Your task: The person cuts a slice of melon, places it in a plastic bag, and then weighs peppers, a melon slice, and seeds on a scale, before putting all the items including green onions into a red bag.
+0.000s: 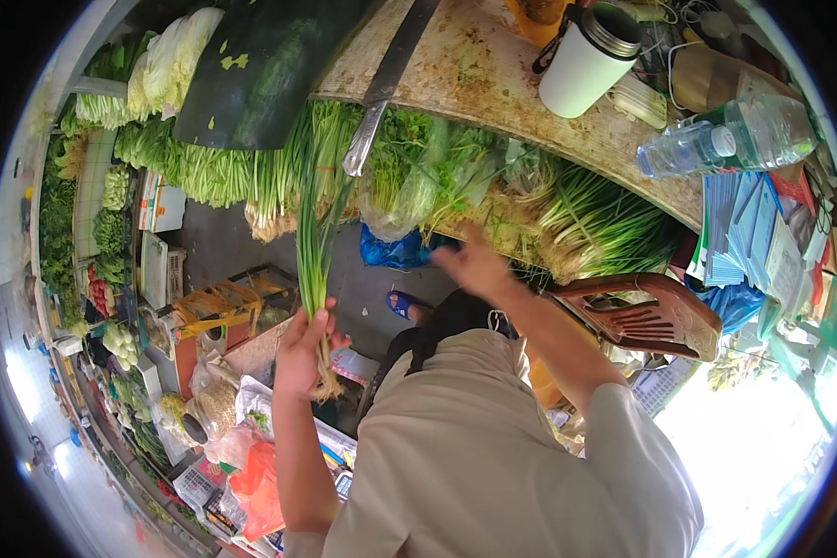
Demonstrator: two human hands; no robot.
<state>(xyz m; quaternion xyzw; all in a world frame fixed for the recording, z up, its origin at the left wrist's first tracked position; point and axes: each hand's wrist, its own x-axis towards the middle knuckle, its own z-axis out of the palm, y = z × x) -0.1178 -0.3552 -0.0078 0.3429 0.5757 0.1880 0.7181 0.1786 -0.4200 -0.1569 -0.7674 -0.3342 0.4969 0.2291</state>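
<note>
My left hand [307, 349] is closed around a small bunch of green onions [312, 265], near its pale lower stalks; the roots hang below the fingers and the long leaves reach up over the greens. My right hand [476, 268] is blurred, with its fingers apart, and holds nothing that I can see. It is beside the rooty edge of the laid-out greens, left of a pile of green onions with roots [593, 216]. Bunches of leafy herbs [397, 139] and a clear plastic bag [408, 209] lie between the two hands, farther up.
A knife [383, 91] juts over the edge of a stained board [453, 77]. A white flask [586, 63] and plastic bottles [732, 136] stand or lie at upper right. A brown plastic chair [642, 314] is by my right arm. Vegetable shelves [77, 209] line the left.
</note>
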